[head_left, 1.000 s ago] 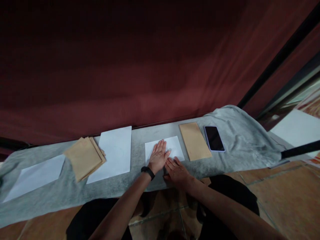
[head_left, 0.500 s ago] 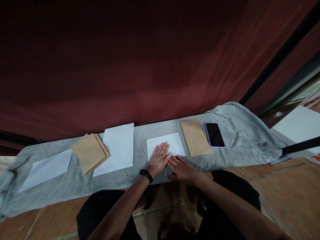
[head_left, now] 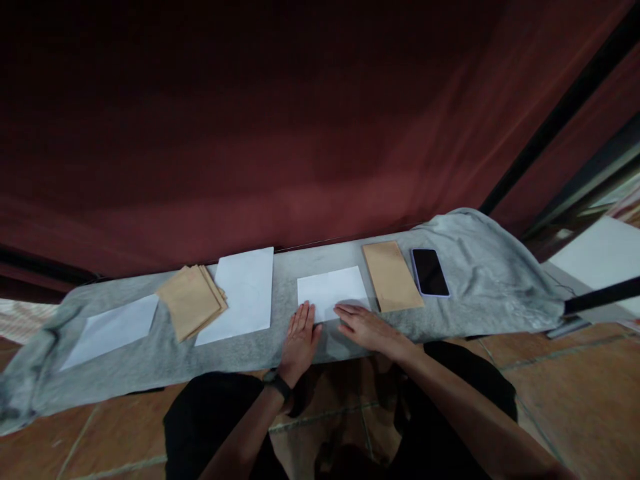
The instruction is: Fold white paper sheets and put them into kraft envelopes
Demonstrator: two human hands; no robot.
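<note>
A small folded white paper point(head_left: 334, 291) lies on the grey cloth point(head_left: 250, 350) in front of me. My left hand point(head_left: 300, 340) rests flat and open on the cloth, fingertips at the paper's near left corner. Beside it, my right hand point(head_left: 365, 327) lies flat with its fingers stretched onto the paper's near edge. Neither hand holds anything. A black band point(head_left: 279, 383) sits on my left wrist.
Right of the paper lie a brown envelope point(head_left: 391, 275) and a dark phone point(head_left: 429, 272). To the left are a large white sheet point(head_left: 243, 295), a stack of brown envelopes point(head_left: 190, 300) and another white sheet point(head_left: 114, 329). A dark red curtain point(head_left: 280, 133) hangs behind.
My left hand has slid off the folded paper towards me onto the cloth. My right hand has shifted slightly right along the paper's near edge. The view has drifted left.
</note>
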